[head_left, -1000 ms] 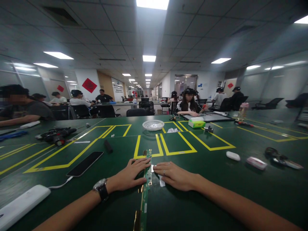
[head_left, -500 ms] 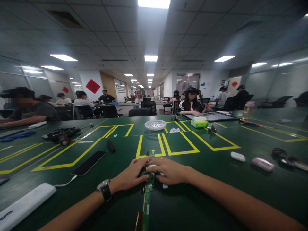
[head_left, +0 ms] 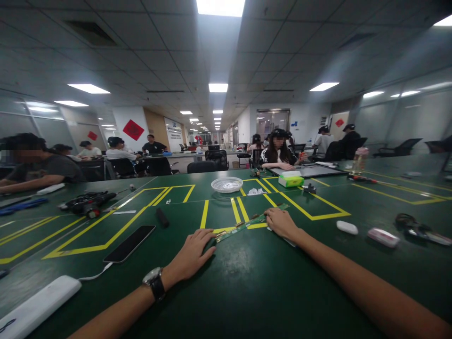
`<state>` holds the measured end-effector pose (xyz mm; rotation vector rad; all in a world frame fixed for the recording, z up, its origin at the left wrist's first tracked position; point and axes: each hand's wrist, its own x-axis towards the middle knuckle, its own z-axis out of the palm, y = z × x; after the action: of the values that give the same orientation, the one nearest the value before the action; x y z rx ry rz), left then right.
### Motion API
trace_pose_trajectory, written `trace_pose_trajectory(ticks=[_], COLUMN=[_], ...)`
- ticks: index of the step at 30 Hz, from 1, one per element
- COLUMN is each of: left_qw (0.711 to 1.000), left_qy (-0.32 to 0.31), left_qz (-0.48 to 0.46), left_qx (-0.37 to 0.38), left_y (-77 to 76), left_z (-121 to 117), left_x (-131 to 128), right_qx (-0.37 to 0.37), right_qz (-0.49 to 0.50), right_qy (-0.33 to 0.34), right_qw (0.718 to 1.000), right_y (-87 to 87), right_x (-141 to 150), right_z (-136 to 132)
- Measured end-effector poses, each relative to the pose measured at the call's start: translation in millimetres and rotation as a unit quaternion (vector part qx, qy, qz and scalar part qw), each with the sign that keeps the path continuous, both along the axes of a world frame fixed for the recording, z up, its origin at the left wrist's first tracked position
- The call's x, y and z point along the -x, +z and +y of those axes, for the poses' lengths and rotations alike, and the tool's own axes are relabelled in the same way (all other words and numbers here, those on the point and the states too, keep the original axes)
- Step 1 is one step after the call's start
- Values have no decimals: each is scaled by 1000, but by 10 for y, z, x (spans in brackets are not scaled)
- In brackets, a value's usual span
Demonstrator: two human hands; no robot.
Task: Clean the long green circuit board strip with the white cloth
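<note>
A long, narrow green circuit board (head_left: 240, 229) lies slantwise on the table, its right end farther from me. Gold-coloured tabs run along its far edge. My right hand (head_left: 282, 223) is closed on the board near its far right end, fingertips over it. By the near left end is my left hand (head_left: 193, 254), palm down, with its thumb apart from the fingers. Its fingertips are at the board's tip; whether they touch it I cannot tell. A pale flat piece (head_left: 289, 242) shows partly from under my right hand.
On the green table (head_left: 219, 301) are yellow tape outlines, a white basket (head_left: 227, 184), a phone (head_left: 130, 243) cabled to a white power bank (head_left: 42, 306), a power drill (head_left: 88, 202), a tissue pack (head_left: 291, 180) and a white case (head_left: 347, 227). Co-workers sit across and at the left.
The circuit board has turned from pointing towards me to lying slantwise across, farther out. My right hand has moved right and away with it; my hands are now well apart.
</note>
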<state>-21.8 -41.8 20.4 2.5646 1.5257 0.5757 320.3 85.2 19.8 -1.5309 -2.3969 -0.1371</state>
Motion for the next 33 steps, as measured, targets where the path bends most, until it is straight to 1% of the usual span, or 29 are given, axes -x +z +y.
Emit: trace_pose_trajectory(ticks=[2, 4, 8, 13, 21, 25, 28, 31, 33], left_qw=[1000, 1000, 1000, 1000, 1000, 1000, 999, 993, 989], left_qy=[-1, -8, -18, -11, -17, -14, -8, 26, 45], left_qz=[-2, -2, 1, 5, -6, -18, -53, -114, -142], left_qx=[-4, -5, 2, 2, 10, 8, 7, 18, 22], left_y=[-8, -17, -20, -18, -32, -32, -60, -94, -101], left_z=[8, 16, 20, 13, 17, 18, 54, 109, 130], left_x=[-2, -3, -6, -2, 17, 15, 33, 60, 68], right_qx=[-1, 3, 17, 28, -6, 18, 29, 44, 59], right_qz=[0, -4, -11, -4, 18, 20, 18, 13, 13], right_qy=[-31, -43, -42, -41, -64, -32, 7, 56, 104], right_qw=[1000, 999, 999, 999, 998, 999, 999, 997, 993], right_y=[-27, -53, -96, -122, -99, -47, 14, 81, 124], right_x=[-86, -119, -117, -121, -103, -112, -76, 54, 199], right_z=[72, 103, 119, 129, 93, 64, 26, -45, -140])
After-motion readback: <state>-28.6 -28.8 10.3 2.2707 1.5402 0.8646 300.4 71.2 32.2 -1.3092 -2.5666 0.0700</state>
